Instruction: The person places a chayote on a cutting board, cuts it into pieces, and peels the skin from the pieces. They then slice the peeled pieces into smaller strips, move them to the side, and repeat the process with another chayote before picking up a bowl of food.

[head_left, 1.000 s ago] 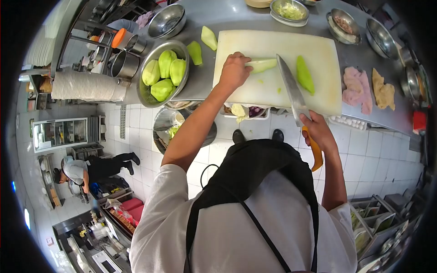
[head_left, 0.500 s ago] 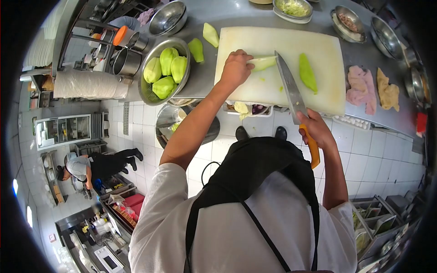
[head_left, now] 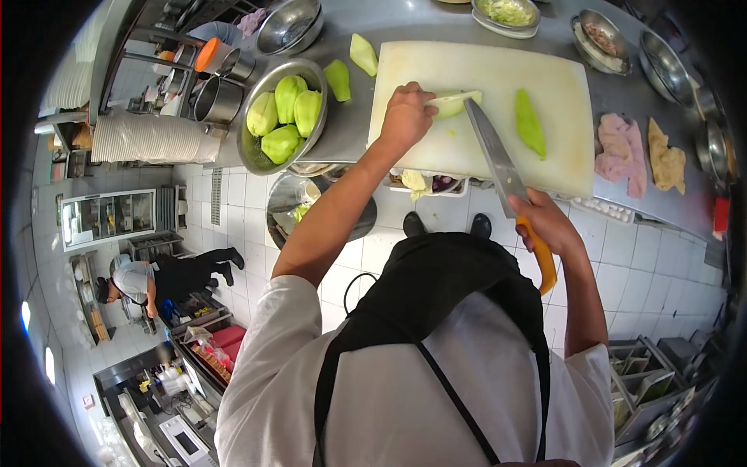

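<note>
On the white cutting board (head_left: 475, 66), my left hand (head_left: 408, 117) grips the left end of a pale green vegetable piece (head_left: 451, 104). My right hand (head_left: 546, 222) is closed round the orange handle of a large knife (head_left: 496, 156). The knife's tip lies at the right part of the held piece, its blade slanting down towards me. A green slice (head_left: 530, 124) rests to the right of the blade. Two more green pieces, one upright-looking (head_left: 337, 80) and one paler (head_left: 363, 55), lie on the metal table left of the board.
A metal bowl (head_left: 318, 140) of green vegetables stands left of the board. Bowls (head_left: 531, 31) of chopped food line the table's back. Cloths (head_left: 620, 152) lie at the right. Below the table edge is a large bowl (head_left: 362, 222). A co-worker (head_left: 136, 282) stands far left.
The knife's tip has shifted slightly left and down across the held piece. My right hand has moved a little right and lower. My left hand keeps its hold.
</note>
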Motion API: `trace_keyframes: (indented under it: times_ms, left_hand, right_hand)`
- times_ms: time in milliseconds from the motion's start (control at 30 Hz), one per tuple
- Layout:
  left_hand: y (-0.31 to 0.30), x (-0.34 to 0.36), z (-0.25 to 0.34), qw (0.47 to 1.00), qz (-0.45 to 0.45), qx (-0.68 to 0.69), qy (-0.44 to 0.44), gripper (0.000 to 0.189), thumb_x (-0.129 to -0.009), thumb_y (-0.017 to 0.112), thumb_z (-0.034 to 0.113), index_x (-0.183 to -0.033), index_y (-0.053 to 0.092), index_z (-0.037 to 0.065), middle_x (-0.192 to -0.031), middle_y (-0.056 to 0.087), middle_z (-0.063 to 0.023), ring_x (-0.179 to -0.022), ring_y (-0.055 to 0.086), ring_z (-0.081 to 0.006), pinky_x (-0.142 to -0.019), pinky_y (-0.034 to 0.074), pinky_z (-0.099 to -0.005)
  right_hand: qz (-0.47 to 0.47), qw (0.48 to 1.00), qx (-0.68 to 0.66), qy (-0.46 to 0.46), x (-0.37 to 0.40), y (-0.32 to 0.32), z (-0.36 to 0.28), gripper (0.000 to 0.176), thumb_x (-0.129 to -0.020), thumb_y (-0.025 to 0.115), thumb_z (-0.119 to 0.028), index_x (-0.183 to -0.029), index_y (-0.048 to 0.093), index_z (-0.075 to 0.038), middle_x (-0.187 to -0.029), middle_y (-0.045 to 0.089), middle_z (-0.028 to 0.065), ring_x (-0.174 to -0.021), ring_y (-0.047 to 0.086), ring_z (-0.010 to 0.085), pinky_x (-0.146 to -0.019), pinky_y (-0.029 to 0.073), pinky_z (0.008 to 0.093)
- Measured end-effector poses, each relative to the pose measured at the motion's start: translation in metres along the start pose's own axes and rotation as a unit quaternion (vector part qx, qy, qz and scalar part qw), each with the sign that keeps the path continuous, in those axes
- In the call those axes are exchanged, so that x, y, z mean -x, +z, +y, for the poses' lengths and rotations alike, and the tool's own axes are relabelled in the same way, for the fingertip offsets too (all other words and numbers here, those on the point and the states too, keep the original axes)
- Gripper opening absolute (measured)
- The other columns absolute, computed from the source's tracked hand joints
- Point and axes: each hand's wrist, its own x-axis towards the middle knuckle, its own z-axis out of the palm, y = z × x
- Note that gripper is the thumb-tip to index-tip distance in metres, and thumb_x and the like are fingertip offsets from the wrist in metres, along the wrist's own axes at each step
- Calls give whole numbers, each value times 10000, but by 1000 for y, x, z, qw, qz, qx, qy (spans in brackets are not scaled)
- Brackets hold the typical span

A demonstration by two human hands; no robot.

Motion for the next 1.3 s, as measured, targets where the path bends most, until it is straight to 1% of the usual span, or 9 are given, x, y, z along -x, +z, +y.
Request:
trace_keyframes:
  times_ms: [233, 433, 600, 700, 833, 933, 967, 1067, 1300]
  left_hand:
    - [-2, 0, -2, 1000, 3, 18, 8, 269, -784, 771, 70, -1051, 770, 37, -914, 676, -143, -915, 651, -330, -823, 537, -408]
    - [-1, 4, -3, 999, 9, 27, 15, 251, -781, 772, 71, -1029, 771, 33, -917, 686, -138, -927, 658, -324, -829, 539, -410]
    - [-6, 16, -6, 997, 71, -2, 44, 204, -774, 768, 63, -975, 773, 24, -908, 688, -124, -895, 664, -306, -809, 551, -402]
    - [-7, 32, -4, 996, 83, 0, 23, 190, -763, 767, 54, -950, 776, 26, -904, 689, -112, -899, 664, -295, -803, 554, -392]
    - [-1, 34, -4, 995, 99, -12, 25, 180, -733, 759, 27, -913, 772, 19, -846, 663, -101, -872, 647, -286, -775, 549, -386]
    - [-5, 33, -4, 995, 83, -29, 42, 162, -726, 747, 12, -887, 766, 15, -792, 630, -97, -825, 626, -284, -751, 544, -393]
    - [-6, 32, -4, 995, 78, -30, 47, 162, -724, 746, 10, -885, 766, 16, -790, 628, -97, -823, 626, -285, -748, 543, -392]
    - [-6, 29, -7, 996, 71, -27, 50, 158, -721, 741, 6, -876, 766, 18, -783, 626, -94, -818, 625, -288, -742, 543, -389]
    - [-8, 26, -10, 997, 65, -14, 49, 133, -730, 726, 1, -850, 766, 40, -769, 624, -101, -790, 639, -296, -734, 547, -404]
  right_hand:
    - [-17, 1000, -2, -4, -12, -4, 1, 366, -1016, 553, -361, -1232, 512, -68, -635, 486, 35, -448, 474, 137, -435, 435, 304]
    - [-21, 1000, 3, 1, -18, 4, -3, 370, -1022, 538, -351, -1260, 492, -72, -633, 486, 37, -443, 461, 134, -430, 429, 304]
    - [-11, 999, 43, 7, -9, 6, -11, 382, -1011, 545, -315, -1297, 478, -72, -626, 464, 30, -438, 457, 123, -403, 408, 283]
    - [14, 996, 82, -26, -4, 11, -7, 298, -1021, 512, -303, -1132, 517, -26, -631, 480, 29, -450, 467, 125, -421, 426, 301]
    - [24, 993, 112, -18, 8, 13, -16, 245, -1028, 493, -271, -1004, 507, -28, -627, 471, 28, -464, 488, 127, -421, 424, 304]
    - [24, 992, 127, 0, 11, 12, -23, 244, -1031, 494, -264, -1002, 506, -22, -627, 471, 29, -463, 483, 127, -419, 422, 304]
    - [14, 990, 140, 8, 11, 12, -28, 243, -1033, 496, -261, -1042, 510, -18, -627, 471, 29, -465, 479, 126, -420, 428, 299]
    - [4, 992, 119, -35, 0, 8, -21, 248, -1033, 497, -258, -1088, 511, -17, -624, 469, 32, -458, 474, 126, -419, 433, 298]
    - [-2, 989, 145, -24, -6, 7, -24, 257, -1030, 503, -251, -1143, 494, -20, -641, 471, 39, -458, 485, 128, -417, 443, 300]
